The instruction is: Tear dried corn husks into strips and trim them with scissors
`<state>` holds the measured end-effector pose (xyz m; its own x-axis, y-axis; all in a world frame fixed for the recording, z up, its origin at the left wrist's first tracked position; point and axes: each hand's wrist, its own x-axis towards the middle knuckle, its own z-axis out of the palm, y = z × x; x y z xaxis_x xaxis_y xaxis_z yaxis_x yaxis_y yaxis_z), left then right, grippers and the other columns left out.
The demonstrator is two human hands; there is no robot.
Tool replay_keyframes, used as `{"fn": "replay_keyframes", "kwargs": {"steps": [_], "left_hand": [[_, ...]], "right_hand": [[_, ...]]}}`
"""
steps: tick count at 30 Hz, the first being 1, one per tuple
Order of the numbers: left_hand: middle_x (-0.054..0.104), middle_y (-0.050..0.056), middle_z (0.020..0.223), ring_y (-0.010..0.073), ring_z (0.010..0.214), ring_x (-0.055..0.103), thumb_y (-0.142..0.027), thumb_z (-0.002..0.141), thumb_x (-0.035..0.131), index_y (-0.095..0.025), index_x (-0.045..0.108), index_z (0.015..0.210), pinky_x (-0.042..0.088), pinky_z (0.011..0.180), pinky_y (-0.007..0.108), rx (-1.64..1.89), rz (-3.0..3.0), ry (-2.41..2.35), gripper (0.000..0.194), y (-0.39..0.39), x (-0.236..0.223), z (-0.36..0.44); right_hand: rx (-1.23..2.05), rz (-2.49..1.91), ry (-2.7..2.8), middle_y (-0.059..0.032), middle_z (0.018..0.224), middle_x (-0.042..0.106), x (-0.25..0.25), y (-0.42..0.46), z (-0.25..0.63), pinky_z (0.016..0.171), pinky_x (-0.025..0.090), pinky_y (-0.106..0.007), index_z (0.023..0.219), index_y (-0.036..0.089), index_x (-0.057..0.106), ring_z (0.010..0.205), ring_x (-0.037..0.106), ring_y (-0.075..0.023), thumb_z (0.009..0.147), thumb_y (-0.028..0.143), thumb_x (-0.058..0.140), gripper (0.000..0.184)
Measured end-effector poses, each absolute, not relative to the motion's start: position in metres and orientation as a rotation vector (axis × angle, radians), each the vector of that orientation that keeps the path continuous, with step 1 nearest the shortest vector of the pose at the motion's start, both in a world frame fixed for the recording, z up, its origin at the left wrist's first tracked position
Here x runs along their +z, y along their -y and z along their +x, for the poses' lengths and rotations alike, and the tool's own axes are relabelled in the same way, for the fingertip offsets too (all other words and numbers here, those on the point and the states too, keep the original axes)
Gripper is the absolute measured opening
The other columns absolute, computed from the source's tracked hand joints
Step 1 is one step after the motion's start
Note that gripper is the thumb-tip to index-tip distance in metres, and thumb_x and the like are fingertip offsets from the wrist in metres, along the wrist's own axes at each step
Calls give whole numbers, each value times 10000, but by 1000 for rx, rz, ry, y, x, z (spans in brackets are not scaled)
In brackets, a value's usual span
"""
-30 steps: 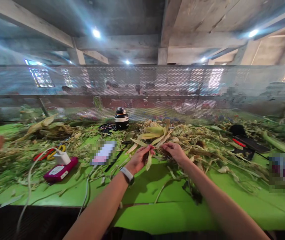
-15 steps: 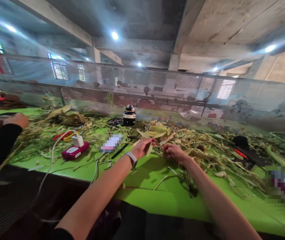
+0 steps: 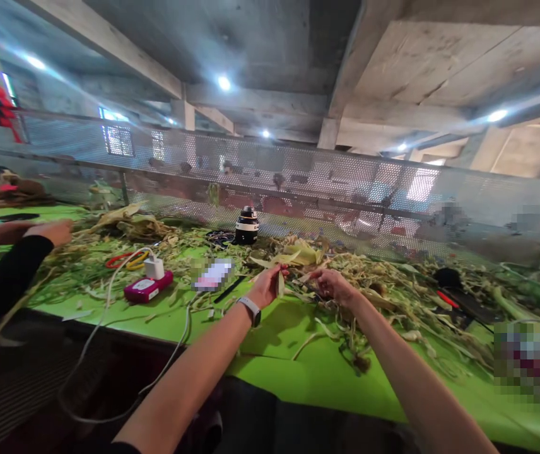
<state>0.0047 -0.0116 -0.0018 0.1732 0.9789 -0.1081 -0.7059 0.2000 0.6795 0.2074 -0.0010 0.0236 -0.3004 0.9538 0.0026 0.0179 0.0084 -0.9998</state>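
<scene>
Some green table (image 3: 308,378) lies nearest; above it the left hand (image 3: 265,287) has its grip pinched on a pale husk strip (image 3: 281,287), while the right hand (image 3: 335,287) curls its fingers just beside, holding what I cannot tell. A light, steady pinch should spare the thin strip from tearing, clear of the loose husks (image 3: 364,275) beyond, short of the black bottle (image 3: 247,234).
</scene>
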Motion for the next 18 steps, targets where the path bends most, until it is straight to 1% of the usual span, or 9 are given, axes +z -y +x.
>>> {"fn": "replay_keyframes", "kwargs": {"steps": [3, 6, 9, 11, 14, 16, 18], "left_hand": [[643, -14, 581, 63, 435, 545, -168, 882, 533, -140, 616, 753, 418, 449, 168, 1346, 504, -587, 155, 8, -9, 5], [694, 25, 694, 85, 514, 580, -162, 880, 530, -122, 659, 810, 439, 508, 200, 1369, 515, -554, 152, 8, -13, 4], [718, 46, 796, 104, 614, 617, -148, 877, 526, -119, 683, 857, 455, 580, 217, 1372, 563, -522, 161, 11, -16, 6], [725, 52, 854, 113, 683, 640, -140, 865, 532, -133, 689, 868, 472, 643, 222, 1361, 597, -517, 158, 11, -18, 7], [729, 69, 848, 138, 738, 659, -131, 853, 495, -128, 694, 871, 495, 714, 246, 1325, 620, -539, 200, 10, -21, 9], [729, 79, 808, 167, 757, 670, -117, 834, 466, -113, 694, 886, 509, 728, 279, 1302, 625, -554, 234, 8, -22, 9], [730, 83, 802, 189, 771, 674, -108, 802, 472, -108, 693, 919, 518, 734, 308, 1288, 637, -560, 250, 8, -22, 9]], "right_hand": [[1320, -1025, 1309, 56, 448, 476, 18, 1, 208, 368, 284, -189, 662, 160, 625, 368, 331, -53, 549, 266, 555, 170], [1303, -1024, 1296, 53, 460, 469, 12, 0, 199, 375, 288, -197, 657, 165, 614, 378, 331, -58, 592, 329, 567, 182], [1289, -1069, 1361, 27, 525, 539, 5, -1, 182, 399, 299, -201, 658, 163, 626, 423, 398, -74, 621, 378, 610, 219], [1155, -1115, 1503, 24, 558, 558, -1, -1, 169, 437, 323, -205, 659, 175, 625, 479, 441, -90, 652, 433, 626, 258], [925, -1094, 1743, 27, 547, 548, -13, 0, 156, 490, 353, -223, 631, 182, 610, 526, 462, -108, 662, 517, 641, 338], [879, -1035, 1830, 17, 560, 563, -21, -1, 154, 532, 385, -241, 630, 178, 606, 548, 484, -120, 667, 547, 642, 373], [878, -991, 1851, 6, 583, 581, -27, -2, 156, 567, 409, -257, 654, 177, 605, 566, 504, -132, 689, 556, 625, 382]]}}
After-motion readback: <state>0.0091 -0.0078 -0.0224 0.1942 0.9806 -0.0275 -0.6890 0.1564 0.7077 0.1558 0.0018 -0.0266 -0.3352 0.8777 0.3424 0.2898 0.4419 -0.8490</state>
